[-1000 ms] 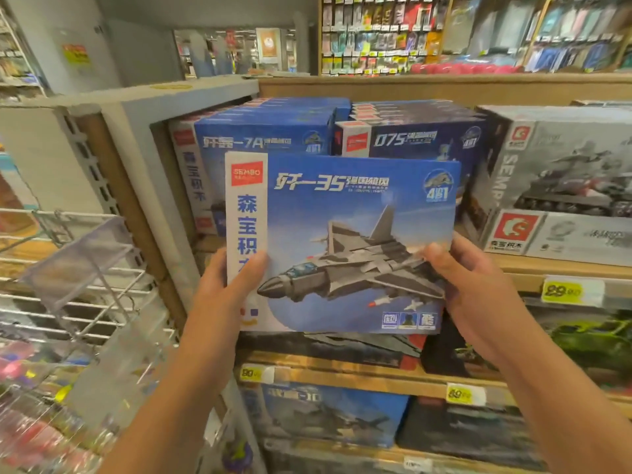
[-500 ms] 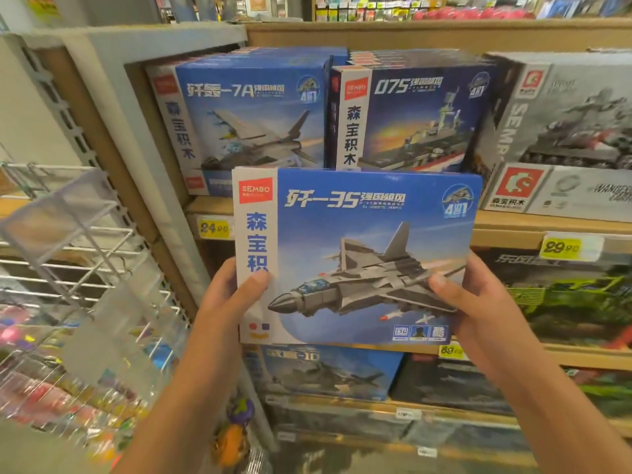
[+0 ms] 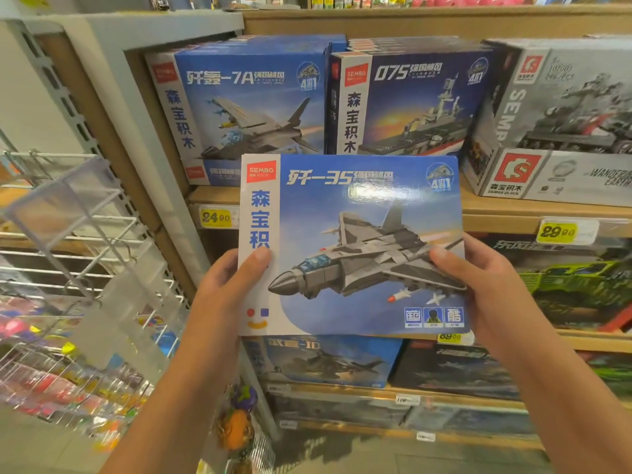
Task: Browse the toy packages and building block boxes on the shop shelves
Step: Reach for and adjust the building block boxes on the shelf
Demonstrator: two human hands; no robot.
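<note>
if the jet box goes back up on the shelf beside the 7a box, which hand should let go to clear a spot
Probably the left. Both hands grip the jet box, the left hand on its left edge, directly below the 7A box. The right hand sits farther over, below the 075 ship box.

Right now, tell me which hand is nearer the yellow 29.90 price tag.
Right. The right hand holds the jet box just below the tag; the left hand grips the box's far edge.
</note>
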